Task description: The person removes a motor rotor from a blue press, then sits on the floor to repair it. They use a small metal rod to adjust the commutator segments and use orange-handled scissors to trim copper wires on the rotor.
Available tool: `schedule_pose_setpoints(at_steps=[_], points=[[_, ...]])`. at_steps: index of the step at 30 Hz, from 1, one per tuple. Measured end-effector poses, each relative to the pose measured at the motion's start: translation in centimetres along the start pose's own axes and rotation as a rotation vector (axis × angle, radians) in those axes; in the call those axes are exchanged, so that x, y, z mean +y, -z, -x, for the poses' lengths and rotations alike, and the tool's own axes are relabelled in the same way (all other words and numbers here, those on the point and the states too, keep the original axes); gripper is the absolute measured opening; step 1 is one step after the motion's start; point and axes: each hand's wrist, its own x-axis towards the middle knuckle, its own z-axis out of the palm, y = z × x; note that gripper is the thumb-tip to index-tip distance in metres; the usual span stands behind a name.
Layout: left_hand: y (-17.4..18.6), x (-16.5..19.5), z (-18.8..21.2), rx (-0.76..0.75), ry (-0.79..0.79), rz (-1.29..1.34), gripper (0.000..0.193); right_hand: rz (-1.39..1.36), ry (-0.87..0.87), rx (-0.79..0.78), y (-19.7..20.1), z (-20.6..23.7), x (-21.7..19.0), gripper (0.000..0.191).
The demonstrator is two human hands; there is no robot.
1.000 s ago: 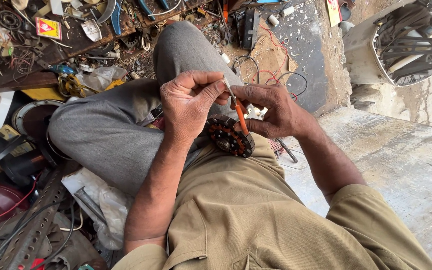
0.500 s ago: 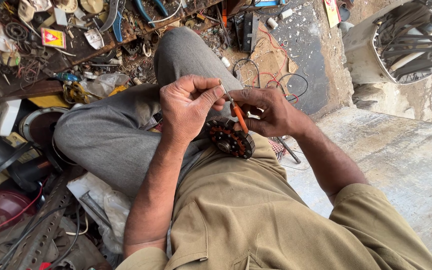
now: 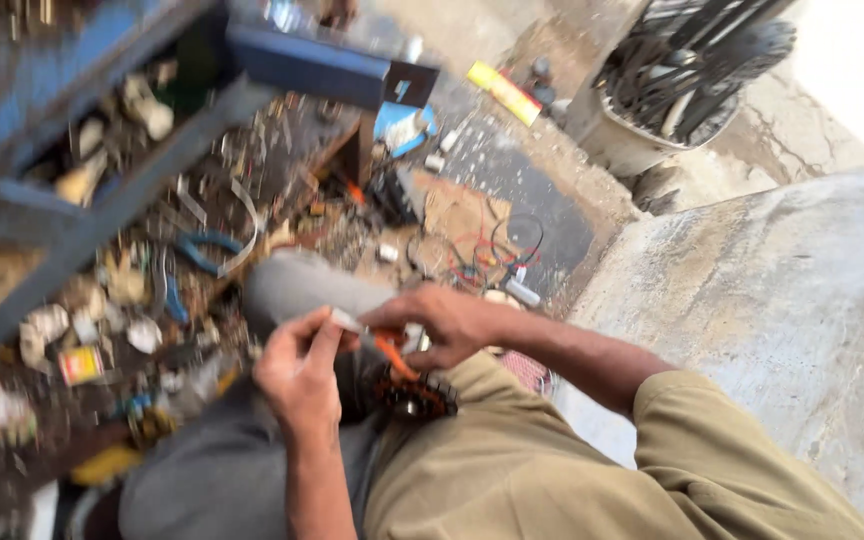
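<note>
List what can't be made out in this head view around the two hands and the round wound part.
- Round wound part: mostly hidden behind the hands, and motion blur smears its windings.
- Small pale piece in the left hand: too small and blurred to identify.
- Right hand grip on the orange tool: tip hidden.
- Floor clutter: blurred.

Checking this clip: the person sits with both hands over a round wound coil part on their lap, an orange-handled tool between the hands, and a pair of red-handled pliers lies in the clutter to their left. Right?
Not quite. In the head view the pliers have blue handles, not red. The rest holds: left hand and right hand over the round coil part, orange-handled tool between them.
</note>
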Motion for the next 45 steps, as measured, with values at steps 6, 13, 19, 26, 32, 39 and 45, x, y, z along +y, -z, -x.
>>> schedule_pose_setpoints(at_steps=[6,13,19,26,32,39,45], points=[[0.5,-0.8,-0.2,-0.063,0.004,0.023,0.015,-0.05,0.071,0.001,0.1,0.4,0.6,0.053],[1.0,-1.3,-0.1,-0.057,0.031,-0.009,0.015,-0.033,0.032,0.007,-0.8,0.8,1.1,0.058],[1.1,-1.6,-0.1,-0.097,0.089,0.008,0.014,-0.047,-0.002,-0.002,-1.0,0.7,0.9,0.057],[1.1,-2.6,0.9,-0.069,0.159,0.017,0.014,0.013,0.008,0.064,-0.2,0.0,1.5,0.05],[4.7,-1.9,0.9,0.004,0.028,0.271,0.025,0.127,-0.132,0.346,0.3,1.0,2.4,0.064],[4.1,-2.2,1.2,-0.033,-0.041,0.225,0.015,-0.06,-0.279,0.405,-1.1,3.4,2.6,0.063],[2.6,-1.2,0.9,-0.014,-0.119,0.171,0.014,-0.051,-0.203,0.347,-1.7,3.1,1.9,0.063]])
